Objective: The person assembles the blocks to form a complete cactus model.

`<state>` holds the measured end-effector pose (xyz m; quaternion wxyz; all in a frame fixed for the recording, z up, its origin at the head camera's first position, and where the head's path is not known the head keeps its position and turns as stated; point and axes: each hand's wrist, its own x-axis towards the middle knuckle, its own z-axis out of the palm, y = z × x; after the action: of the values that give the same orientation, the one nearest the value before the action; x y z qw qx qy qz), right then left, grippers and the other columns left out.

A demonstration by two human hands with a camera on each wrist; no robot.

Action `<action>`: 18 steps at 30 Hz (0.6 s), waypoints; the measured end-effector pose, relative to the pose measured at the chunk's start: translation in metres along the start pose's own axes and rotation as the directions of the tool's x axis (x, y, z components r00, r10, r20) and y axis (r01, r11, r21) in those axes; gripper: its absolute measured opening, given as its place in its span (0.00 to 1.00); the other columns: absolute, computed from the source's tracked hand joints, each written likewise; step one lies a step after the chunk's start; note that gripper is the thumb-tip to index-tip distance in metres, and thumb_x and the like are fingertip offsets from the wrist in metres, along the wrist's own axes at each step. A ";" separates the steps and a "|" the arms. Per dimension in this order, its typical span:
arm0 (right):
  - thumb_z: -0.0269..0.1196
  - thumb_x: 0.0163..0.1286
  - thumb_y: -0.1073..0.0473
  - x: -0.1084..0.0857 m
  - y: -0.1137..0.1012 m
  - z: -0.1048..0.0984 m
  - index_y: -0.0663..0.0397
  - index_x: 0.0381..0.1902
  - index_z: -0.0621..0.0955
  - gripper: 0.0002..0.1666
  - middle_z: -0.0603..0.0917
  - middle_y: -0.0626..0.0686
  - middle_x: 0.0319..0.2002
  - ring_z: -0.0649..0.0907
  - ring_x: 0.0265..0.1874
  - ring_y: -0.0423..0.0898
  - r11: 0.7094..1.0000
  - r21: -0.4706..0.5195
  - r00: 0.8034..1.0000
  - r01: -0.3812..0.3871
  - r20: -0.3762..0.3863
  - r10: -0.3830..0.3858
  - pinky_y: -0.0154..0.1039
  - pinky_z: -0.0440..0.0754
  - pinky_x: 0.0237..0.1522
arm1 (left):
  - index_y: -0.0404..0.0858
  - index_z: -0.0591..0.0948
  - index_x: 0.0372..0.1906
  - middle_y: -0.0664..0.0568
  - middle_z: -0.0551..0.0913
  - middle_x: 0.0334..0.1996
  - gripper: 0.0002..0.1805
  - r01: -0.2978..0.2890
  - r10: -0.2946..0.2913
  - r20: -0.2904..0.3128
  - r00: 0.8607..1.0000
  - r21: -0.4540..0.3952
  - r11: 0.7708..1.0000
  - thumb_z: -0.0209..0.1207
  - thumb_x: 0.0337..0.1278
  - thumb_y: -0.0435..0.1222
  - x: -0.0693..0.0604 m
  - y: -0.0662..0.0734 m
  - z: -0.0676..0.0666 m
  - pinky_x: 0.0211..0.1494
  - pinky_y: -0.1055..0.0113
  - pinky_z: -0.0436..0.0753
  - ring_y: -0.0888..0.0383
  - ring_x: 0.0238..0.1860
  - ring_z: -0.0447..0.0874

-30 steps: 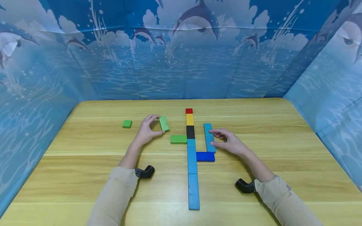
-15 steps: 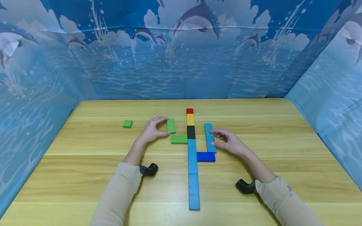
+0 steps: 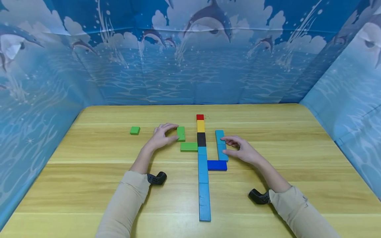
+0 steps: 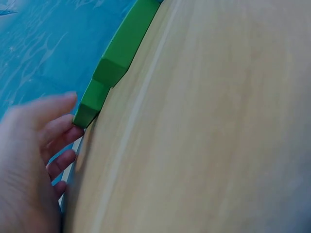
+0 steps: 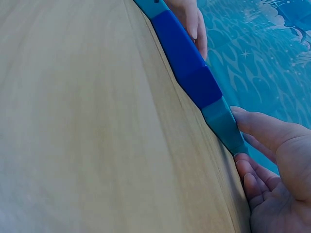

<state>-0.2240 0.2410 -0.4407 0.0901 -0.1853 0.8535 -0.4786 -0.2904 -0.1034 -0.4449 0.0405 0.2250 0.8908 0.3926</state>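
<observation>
My left hand [image 3: 160, 137] is beside an upright-lying green block [image 3: 181, 134]. In the left wrist view its fingertips are at the block's near end, while the blurred thumb [image 4: 60, 104] stands apart. Just below that block, another green block [image 3: 189, 147] lies crosswise, its right end against a column of blocks [image 3: 203, 198]. My right hand [image 3: 241, 150] rests its thumb and fingertips along the right side of two light blue blocks [image 3: 220, 137] laid end to end. Their lower end meets a dark blue block [image 3: 217, 165], which joins the column's right side.
The column runs from a red block [image 3: 200, 117] through a yellow block [image 3: 200, 126] and a black block [image 3: 201, 139] to several light blue ones. A small green block [image 3: 135, 130] lies apart at left. Dolphin-print cloth [image 3: 190, 76] surrounds the wooden table [image 3: 268, 122].
My left hand has brought the green block rightward and straightened it, then slid it slightly nearer the crosswise green one. The thumb has come off it. My right hand stays put.
</observation>
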 end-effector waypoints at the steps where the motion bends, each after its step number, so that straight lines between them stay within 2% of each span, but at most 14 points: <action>1: 0.63 0.61 0.55 0.000 0.000 0.000 0.56 0.59 0.72 0.29 0.73 0.56 0.50 0.70 0.48 0.50 1.000 0.001 1.000 -0.002 0.000 0.002 0.42 0.68 0.49 | 0.42 0.70 0.62 0.47 0.69 0.61 0.28 -0.013 0.013 -0.006 1.000 0.009 1.000 0.58 0.55 0.44 0.000 0.000 0.000 0.65 0.47 0.47 0.45 0.64 0.56; 6: 0.63 0.61 0.55 0.000 0.000 0.000 0.55 0.59 0.71 0.29 0.73 0.56 0.50 0.70 0.49 0.50 1.000 0.003 1.000 -0.009 0.002 0.009 0.42 0.67 0.50 | 0.41 0.72 0.60 0.46 0.71 0.59 0.26 -0.057 0.058 -0.027 0.998 0.032 0.998 0.58 0.56 0.44 0.000 0.000 0.002 0.64 0.46 0.48 0.45 0.62 0.59; 11: 0.63 0.61 0.55 -0.001 0.000 0.000 0.55 0.59 0.71 0.29 0.73 0.56 0.50 0.70 0.49 0.50 1.000 0.003 1.000 -0.006 0.004 0.006 0.40 0.68 0.49 | 0.42 0.72 0.60 0.47 0.71 0.59 0.26 -0.060 0.060 -0.018 0.998 0.025 0.998 0.59 0.56 0.44 0.000 0.000 0.002 0.66 0.46 0.44 0.45 0.63 0.59; 18: 0.64 0.60 0.54 -0.001 -0.001 0.000 0.54 0.59 0.71 0.30 0.73 0.55 0.50 0.70 0.49 0.50 1.000 0.000 1.000 -0.010 0.004 0.010 0.40 0.68 0.50 | 0.42 0.73 0.60 0.48 0.72 0.58 0.26 -0.067 0.068 -0.012 0.998 0.034 0.997 0.59 0.55 0.44 -0.001 0.000 0.002 0.65 0.49 0.47 0.47 0.62 0.61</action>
<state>-0.2233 0.2410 -0.4400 0.0942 -0.1820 0.8542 -0.4778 -0.2894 -0.1024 -0.4461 0.0178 0.2530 0.8894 0.3804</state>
